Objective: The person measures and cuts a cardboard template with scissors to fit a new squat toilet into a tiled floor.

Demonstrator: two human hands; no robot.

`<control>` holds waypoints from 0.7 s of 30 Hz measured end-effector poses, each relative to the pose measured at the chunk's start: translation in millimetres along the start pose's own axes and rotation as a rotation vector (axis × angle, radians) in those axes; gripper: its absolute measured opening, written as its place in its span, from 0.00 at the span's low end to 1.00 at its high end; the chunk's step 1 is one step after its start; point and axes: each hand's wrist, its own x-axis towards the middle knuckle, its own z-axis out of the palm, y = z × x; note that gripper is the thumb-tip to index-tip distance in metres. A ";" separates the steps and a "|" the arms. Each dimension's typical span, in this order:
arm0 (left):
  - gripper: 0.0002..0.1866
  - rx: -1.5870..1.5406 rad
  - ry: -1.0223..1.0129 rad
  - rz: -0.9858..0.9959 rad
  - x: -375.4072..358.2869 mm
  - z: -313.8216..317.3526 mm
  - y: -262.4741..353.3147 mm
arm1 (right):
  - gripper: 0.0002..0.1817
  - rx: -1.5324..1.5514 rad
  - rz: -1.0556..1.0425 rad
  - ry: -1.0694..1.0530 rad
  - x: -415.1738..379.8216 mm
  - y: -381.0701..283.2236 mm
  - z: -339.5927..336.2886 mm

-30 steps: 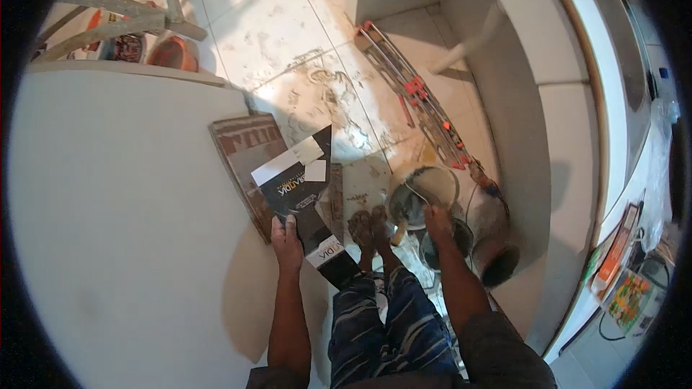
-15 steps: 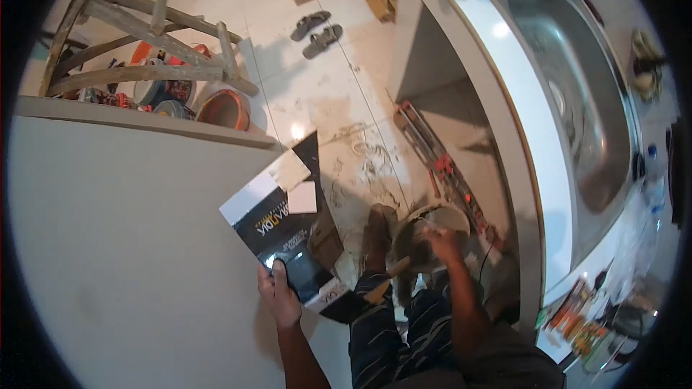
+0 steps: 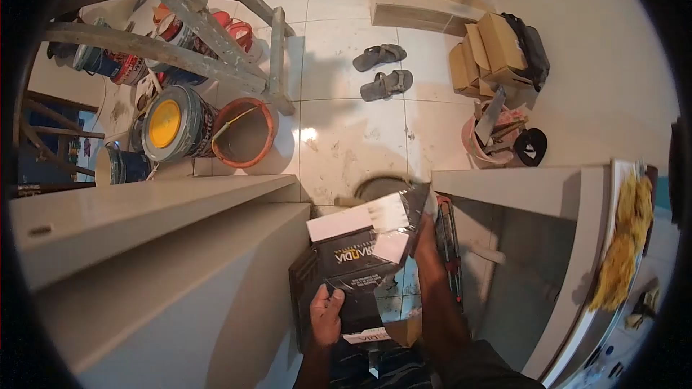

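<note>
My left hand (image 3: 326, 315) grips the lower left edge of a black and white printed cardboard piece (image 3: 346, 252), thumb on top. Pale squares lie on the cardboard's upper right part. My right hand (image 3: 428, 225) is at the cardboard's right edge, its fingers mostly hidden behind it. Beyond the cardboard, partly covered by it, a round bucket (image 3: 389, 186) stands on the tiled floor.
Grey sandals (image 3: 386, 85) lie on the floor ahead. An orange tub (image 3: 245, 133) and paint buckets (image 3: 176, 126) stand left under a wooden trestle (image 3: 277, 65). A pink bucket of tools (image 3: 490, 137) and cardboard boxes (image 3: 494, 50) are at right. Counters flank both sides.
The view has turned and shifted forward. My right hand has left the bucket's inside and come up to the cardboard's right edge. My left hand still holds the cardboard.
</note>
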 end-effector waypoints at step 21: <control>0.22 -0.122 0.183 -0.349 64.5 19.6 27.0 | 0.20 -0.556 -0.395 -0.326 237.8 -128.3 177.2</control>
